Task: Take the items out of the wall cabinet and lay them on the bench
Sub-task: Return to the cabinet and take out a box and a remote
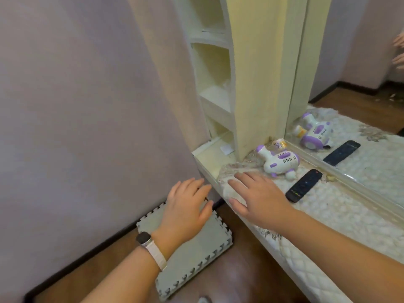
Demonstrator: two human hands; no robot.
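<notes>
You will find no legible text here; the slim black plastic remote control [303,185] shows only tiny coloured buttons; the white-and-purple plastic toy [278,159] bears printed stripes, no letters.

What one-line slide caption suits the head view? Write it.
Both empty hands, left and right, hover by the bench holding toy and remote.

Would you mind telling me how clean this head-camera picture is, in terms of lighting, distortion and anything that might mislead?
Head view: soft, even indoor light with no harsh glare; wide-angle lens bends the wall cabinet edges; detail is slightly soft throughout. The mirror duplicates the purple-and-white toy and black remote lying on the bench, so those reflections are not extra items.
</notes>
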